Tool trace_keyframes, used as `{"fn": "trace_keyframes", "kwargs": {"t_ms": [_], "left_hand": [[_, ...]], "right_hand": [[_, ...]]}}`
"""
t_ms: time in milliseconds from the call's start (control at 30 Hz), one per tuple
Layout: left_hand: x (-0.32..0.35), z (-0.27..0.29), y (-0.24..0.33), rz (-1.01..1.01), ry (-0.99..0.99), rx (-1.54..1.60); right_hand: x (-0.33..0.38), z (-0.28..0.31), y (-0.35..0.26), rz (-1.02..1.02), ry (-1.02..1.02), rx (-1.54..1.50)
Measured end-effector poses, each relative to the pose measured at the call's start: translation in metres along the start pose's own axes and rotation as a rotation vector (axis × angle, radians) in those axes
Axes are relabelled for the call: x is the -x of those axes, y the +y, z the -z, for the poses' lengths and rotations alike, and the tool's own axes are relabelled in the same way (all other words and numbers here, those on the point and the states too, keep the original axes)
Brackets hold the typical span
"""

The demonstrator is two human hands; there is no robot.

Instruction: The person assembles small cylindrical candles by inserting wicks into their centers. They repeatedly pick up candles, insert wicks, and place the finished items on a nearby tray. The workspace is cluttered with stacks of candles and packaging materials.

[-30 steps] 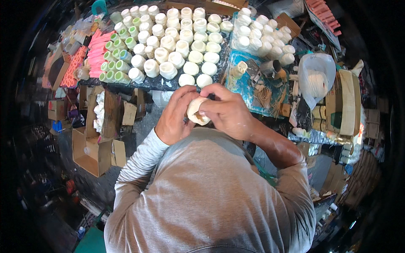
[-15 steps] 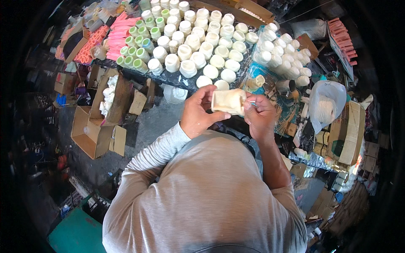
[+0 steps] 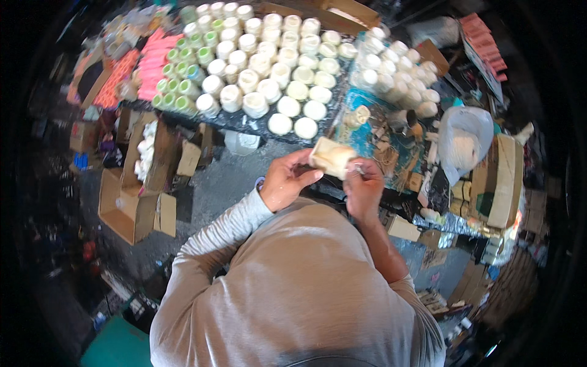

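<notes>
A cream, wax-like block-shaped piece with a raised rim at one end is held tilted in front of my body. My left hand grips its left end, thumb below and fingers behind. At the right end, my right hand is closed in a pinch against the piece. Something small and pale shows at those right fingertips, too small to name. Beyond the hands, rows of cream and white cylinders stand on a dark table. Nearer, to the right, a single tan cylinder is on a turquoise sheet.
Green-topped cylinders and pink sticks are at the far left. White cylinders crowd the right of the table, near a plastic-lined container. Open cardboard boxes stand at left and right. Loose fibres lie right of my hands.
Both hands and the cream piece have moved slightly down in the view, and the piece has tilted, its right end lower. The whole view has shifted a little.
</notes>
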State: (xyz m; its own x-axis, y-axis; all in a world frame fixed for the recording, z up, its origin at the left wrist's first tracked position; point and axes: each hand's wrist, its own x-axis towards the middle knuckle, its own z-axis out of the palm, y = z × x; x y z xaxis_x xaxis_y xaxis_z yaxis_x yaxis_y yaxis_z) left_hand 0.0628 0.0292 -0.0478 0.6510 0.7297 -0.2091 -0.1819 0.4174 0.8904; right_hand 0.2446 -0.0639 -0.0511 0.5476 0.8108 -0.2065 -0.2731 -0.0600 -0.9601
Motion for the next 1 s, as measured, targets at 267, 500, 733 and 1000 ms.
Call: {"fn": "trace_keyframes", "kwargs": {"t_ms": [267,500,733,1000], "left_hand": [[-0.021,-0.010,-0.022,0.392,-0.387,-0.072],[-0.073,-0.038,-0.086,0.321,-0.250,-0.415],[-0.242,-0.013,-0.109,0.011,0.031,-0.589],[-0.403,-0.017,-0.176,0.141,-0.058,-0.374]], "right_hand": [[0.020,0.047,-0.020,-0.173,-0.090,0.517],[-0.024,0.092,0.009,-0.256,-0.096,0.267],[-0.189,0.137,0.088,0.033,0.234,0.732],[-0.204,0.178,0.107,-0.140,0.348,0.661]]}}
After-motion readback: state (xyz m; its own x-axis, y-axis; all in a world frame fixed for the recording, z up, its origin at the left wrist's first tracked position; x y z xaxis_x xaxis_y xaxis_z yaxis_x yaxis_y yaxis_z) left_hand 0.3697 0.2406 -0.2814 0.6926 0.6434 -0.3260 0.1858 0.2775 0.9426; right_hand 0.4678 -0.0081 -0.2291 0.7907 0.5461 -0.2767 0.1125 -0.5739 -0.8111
